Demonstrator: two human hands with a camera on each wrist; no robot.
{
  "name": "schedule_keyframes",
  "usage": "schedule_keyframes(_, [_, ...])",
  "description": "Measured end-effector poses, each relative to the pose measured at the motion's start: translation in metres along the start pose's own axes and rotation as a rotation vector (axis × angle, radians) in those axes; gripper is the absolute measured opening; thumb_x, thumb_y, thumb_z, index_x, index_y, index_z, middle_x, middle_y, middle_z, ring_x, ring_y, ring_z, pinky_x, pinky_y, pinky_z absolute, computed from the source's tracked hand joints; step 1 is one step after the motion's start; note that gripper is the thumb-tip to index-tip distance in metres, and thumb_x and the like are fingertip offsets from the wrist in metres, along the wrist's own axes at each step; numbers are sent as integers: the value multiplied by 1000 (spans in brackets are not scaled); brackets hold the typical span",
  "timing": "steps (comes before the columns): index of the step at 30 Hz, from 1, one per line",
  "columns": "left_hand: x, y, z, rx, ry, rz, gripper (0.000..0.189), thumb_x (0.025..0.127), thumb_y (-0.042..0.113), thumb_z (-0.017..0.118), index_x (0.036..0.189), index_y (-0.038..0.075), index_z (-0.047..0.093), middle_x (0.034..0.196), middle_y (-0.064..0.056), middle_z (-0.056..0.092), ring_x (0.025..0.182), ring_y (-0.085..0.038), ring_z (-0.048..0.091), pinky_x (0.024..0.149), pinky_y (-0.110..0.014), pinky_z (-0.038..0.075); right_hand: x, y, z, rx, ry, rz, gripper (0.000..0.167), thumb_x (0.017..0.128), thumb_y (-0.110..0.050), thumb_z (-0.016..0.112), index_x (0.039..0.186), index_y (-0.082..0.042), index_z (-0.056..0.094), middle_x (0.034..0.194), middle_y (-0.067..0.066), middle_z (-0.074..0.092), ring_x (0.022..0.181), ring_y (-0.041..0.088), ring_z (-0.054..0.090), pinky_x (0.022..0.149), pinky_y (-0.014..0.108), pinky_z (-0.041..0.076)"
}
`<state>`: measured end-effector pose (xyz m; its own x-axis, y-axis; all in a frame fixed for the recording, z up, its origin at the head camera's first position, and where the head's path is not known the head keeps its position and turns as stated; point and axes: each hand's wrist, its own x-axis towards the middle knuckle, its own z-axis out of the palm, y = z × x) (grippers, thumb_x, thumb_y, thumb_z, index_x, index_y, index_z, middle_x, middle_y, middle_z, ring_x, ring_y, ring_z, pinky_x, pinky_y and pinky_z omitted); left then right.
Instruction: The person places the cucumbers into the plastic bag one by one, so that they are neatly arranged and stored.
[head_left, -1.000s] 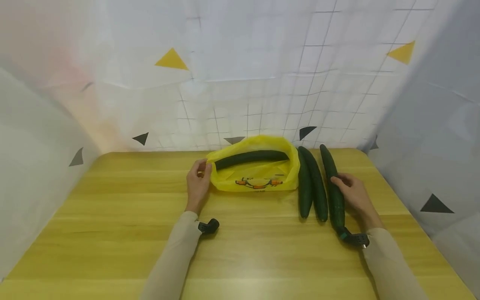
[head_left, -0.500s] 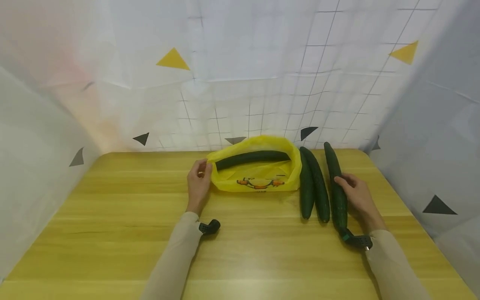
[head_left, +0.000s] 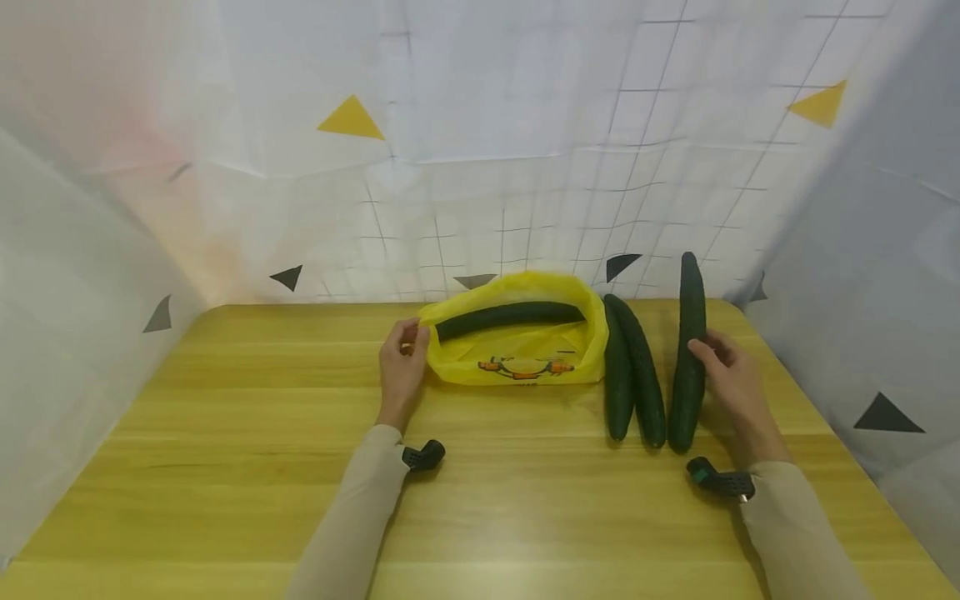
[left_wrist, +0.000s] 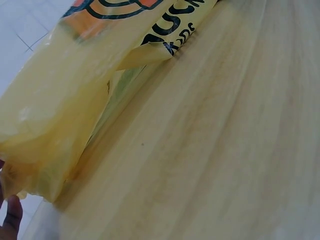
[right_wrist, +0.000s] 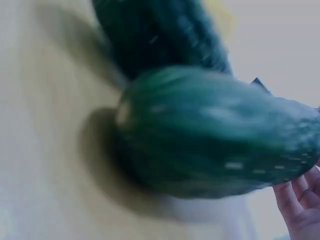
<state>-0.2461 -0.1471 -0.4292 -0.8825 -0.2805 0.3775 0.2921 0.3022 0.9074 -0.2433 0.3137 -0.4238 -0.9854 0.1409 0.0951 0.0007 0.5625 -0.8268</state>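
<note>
A yellow plastic bag [head_left: 465, 367] with printed lettering lies with its mouth open, one cucumber [head_left: 510, 315] inside it. My left hand [head_left: 402, 367] pinches the bag's left edge; in the left wrist view the fingers [left_wrist: 12, 215] show at the gathered plastic. My right hand [head_left: 735, 379] grips a long dark green cucumber [head_left: 690, 358] near its middle, its far end tilted up from the table. Close up in the right wrist view, that cucumber's near end [right_wrist: 200, 135] shows large and blurred, with the right fingers [right_wrist: 290, 200] along its underside.
Two more cucumbers, a left one [head_left: 618, 383] and a right one [head_left: 645, 375], lie side by side against the bag's right end. The wooden table [head_left: 225, 467] ends at a white sheeted wall [head_left: 300, 208] behind, with further sheeting on both sides.
My right hand has lifted the cucumber's far end and swung it more upright, moving slightly right, away from the other two. The left hand keeps its hold on the bag.
</note>
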Motion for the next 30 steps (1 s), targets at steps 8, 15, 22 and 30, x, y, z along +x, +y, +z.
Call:
schedule_keyframes(8, [-1,3,-1,-8,-7,0,29,95,23,57,116,3,62,100,-16,64,89,-25,58,80,-32,46,-3,-28,-4,213,115,-122,55,94,-32,56,142,-9,41,106,-22,50,93,-7,50,74,6,40])
schedule_keyframes(15, [6,-29,5,-22,10,1,28,93,38,58,112,18,63,97,-4,63,86,-15,56,79,-30,45,-7,-58,-8,345,211,-152,49,93,-22,59,138,-7,46,106,-17,53,89,-3,53,72,7,42])
schedule_keyframes(22, [6,-29,5,-18,9,-6,29,93,39,57,112,18,63,97,-4,63,86,-16,56,77,-28,45,-11,-84,-7,565,282,-216,41,89,-12,64,129,-9,55,103,-5,58,90,4,57,71,8,48])
schedule_keyframes(30, [6,-29,5,4,12,-7,31,93,40,57,113,17,63,97,-4,63,87,-15,56,77,-27,44,-14,-104,-7,800,344,-354,35,84,1,66,119,0,60,97,6,61,86,14,60,69,15,53])
